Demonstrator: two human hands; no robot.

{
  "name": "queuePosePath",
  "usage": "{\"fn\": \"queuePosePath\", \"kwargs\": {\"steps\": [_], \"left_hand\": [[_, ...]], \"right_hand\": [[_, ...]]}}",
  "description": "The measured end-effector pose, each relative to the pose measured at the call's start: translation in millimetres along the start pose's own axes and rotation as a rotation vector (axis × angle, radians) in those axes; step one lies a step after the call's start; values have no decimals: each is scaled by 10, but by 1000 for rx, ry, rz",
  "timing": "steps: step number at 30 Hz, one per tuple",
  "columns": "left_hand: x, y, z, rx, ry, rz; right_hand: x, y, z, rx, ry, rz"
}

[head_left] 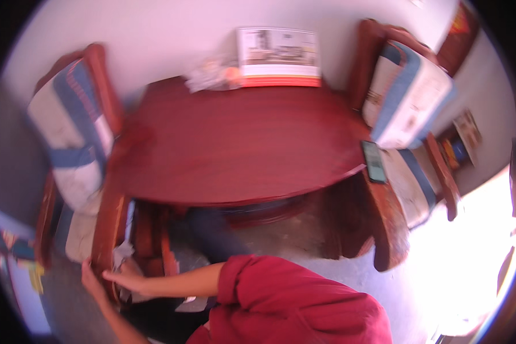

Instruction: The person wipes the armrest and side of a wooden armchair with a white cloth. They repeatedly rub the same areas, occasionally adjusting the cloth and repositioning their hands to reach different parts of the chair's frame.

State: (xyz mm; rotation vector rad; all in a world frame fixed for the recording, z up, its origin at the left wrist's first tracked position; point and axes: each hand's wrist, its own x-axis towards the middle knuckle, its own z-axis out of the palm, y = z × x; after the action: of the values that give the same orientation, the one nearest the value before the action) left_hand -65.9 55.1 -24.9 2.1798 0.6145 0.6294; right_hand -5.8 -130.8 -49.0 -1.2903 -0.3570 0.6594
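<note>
At the lower left, my left hand (92,279) is against the outer side of the front end of a wooden chair armrest (108,232). From the other side my right hand (131,284) reaches the same armrest, its fingers stretched to the left. Crumpled whitish material (123,253) lies just beyond the right hand, beside the armrest; blur hides whether either hand holds anything. Behind the armrest is the chair's blue and white cushion (75,180).
A dark red wooden table (241,142) fills the middle, with a desk calendar (279,56) and a clear plastic bag (213,75) at its back. At right, a phone (373,161) lies on the armrest of another cushioned chair (413,99). Bright light enters at lower right.
</note>
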Motion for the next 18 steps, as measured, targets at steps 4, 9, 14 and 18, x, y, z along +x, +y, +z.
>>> {"fn": "queuePosePath", "kwargs": {"steps": [4,9,14,18], "left_hand": [[-406,740,257,-25,38,75],[-1022,809,535,-415,174,18],[-1608,1087,570,-762,307,-240],[-1540,1102,371,-906,52,-474]], "right_hand": [[-177,-167,-37,329,93,73],[-123,60,-568,946,-249,625],[-492,-364,-707,861,-473,618],[-406,-187,-808,500,-398,432]]}}
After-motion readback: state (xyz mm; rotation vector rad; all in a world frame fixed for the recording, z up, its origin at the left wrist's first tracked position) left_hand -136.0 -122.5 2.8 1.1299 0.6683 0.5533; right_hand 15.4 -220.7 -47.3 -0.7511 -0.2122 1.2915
